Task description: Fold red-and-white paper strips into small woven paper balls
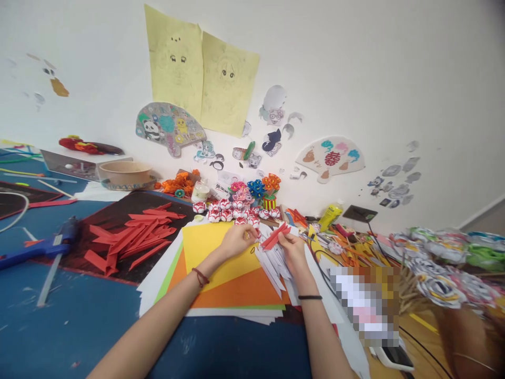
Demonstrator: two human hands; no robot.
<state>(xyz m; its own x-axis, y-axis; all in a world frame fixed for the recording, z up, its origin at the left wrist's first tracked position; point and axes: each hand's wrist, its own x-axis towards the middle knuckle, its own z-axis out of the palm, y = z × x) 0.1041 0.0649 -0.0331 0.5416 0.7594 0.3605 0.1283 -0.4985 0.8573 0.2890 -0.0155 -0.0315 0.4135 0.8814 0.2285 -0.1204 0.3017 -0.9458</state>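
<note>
My right hand (294, 250) pinches folded red paper pieces (275, 237) between thumb and fingers, over a pile of white paper strips (272, 266). Just to the left, my left hand (239, 239) is closed, its thumb and fingers curled together above a yellow paper sheet (209, 255); what it holds, if anything, is too small to make out. Beneath the yellow sheet lie orange paper (240, 292), green paper and white paper. Red-and-white paper flowers (226, 215) are grouped right behind my hands.
Folded red strips (134, 239) lie heaped on a dark mat at left, beside a blue glue gun (65, 237). A white bottle (200, 190) and a brown bowl (125, 173) stand near the wall. At right are a phone (394, 358), a black cable and paper flowers (437, 287).
</note>
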